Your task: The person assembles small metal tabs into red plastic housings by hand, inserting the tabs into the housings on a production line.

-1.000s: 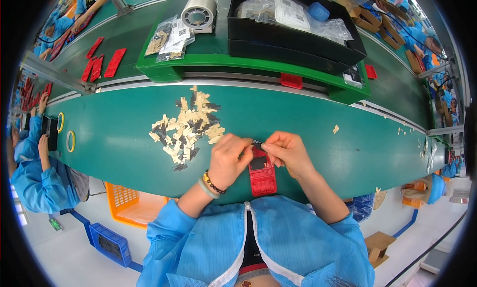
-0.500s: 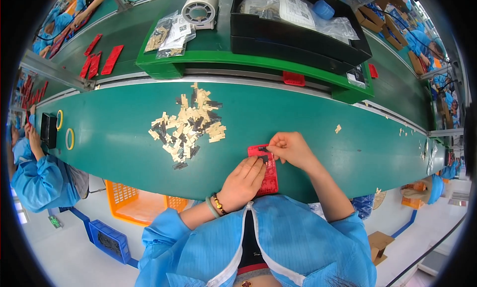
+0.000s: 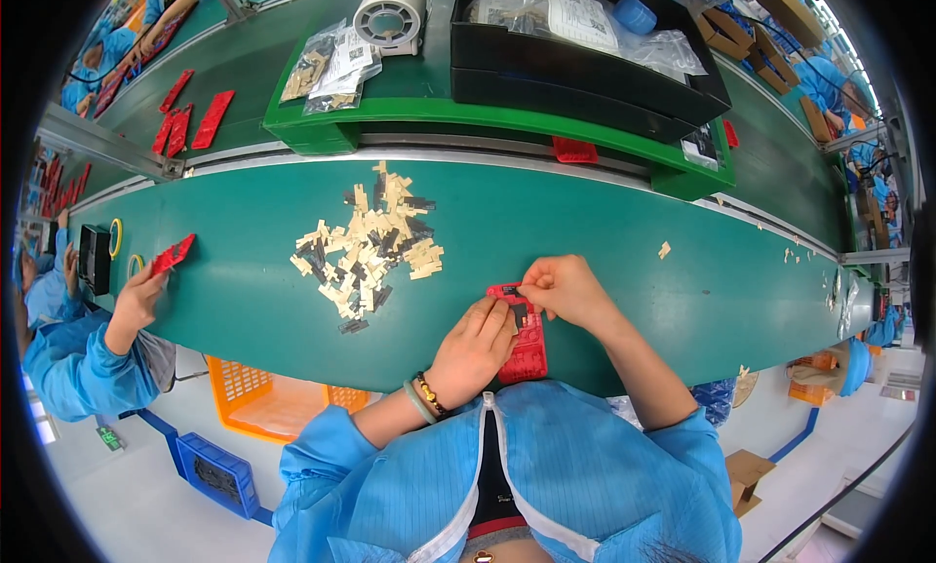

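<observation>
A red plastic shell with moulded recesses lies lengthwise at the bench's near edge, in front of my body. My left hand rests across its left side, fingers together and gripping it. Black pieces sit in the shell's far end. There my right hand is closed in a pinch, thumb and forefinger at the shell's upper right corner; whatever lies between the fingertips is hidden. Left of the far end, a loose heap of small cream and black pieces is spread on the green bench.
A green raised shelf carries a black bin, a tape roll and bagged parts. At the left, a co-worker's hand holds a red shell. An orange crate stands below the bench.
The co-worker at the left has brought a red shell over the bench. My right hand has shifted very slightly left at the shell's far end; my left hand stays on it.
</observation>
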### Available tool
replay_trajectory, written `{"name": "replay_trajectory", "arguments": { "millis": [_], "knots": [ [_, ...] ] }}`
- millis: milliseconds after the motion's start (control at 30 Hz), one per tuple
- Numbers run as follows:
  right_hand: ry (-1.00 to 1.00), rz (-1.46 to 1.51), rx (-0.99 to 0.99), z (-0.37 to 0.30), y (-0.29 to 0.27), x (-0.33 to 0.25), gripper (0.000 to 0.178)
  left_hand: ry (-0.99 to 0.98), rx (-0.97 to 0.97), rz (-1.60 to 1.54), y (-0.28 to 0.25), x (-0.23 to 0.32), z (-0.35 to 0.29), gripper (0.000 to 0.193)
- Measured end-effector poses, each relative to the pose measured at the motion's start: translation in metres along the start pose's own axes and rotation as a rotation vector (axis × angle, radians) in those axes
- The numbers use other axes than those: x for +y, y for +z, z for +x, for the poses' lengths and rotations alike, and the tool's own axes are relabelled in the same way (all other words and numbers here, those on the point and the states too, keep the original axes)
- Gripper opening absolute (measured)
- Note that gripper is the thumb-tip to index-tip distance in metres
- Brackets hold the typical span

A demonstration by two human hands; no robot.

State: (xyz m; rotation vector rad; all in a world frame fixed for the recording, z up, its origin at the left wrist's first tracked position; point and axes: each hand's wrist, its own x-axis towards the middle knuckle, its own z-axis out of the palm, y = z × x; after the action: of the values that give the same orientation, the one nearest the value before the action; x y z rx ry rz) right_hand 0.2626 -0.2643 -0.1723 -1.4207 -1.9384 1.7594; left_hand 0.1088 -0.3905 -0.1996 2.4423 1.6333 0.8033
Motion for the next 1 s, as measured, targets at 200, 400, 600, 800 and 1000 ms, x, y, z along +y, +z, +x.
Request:
{"name": "replay_trajectory", "arguments": {
  "millis": [200, 400, 600, 800, 1000],
  "knots": [
    [-0.032, -0.034, 0.004, 0.000, 0.002, 0.003, 0.010, -0.041, -0.002, -0.042, 0.001, 0.000, -0.001, 0.039],
    [-0.389, -0.537, 0.292, -0.013, 0.012, 0.010, 0.015, -0.011, -0.045, -0.016, 0.001, -0.002, 0.004, 0.040],
    [-0.690, -0.721, 0.414, -0.034, 0.016, 0.027, 0.027, 0.024, -0.066, 0.036, 0.003, -0.003, -0.001, 0.035],
    [-0.767, -0.904, 0.486, -0.034, 0.017, 0.043, 0.027, 0.065, -0.063, 0.085, 0.001, -0.002, -0.002, 0.033],
    [-0.728, -0.881, 0.572, -0.037, 0.021, 0.042, 0.026, 0.106, 0.024, 0.123, 0.003, -0.002, -0.003, 0.027]
  ]
}}
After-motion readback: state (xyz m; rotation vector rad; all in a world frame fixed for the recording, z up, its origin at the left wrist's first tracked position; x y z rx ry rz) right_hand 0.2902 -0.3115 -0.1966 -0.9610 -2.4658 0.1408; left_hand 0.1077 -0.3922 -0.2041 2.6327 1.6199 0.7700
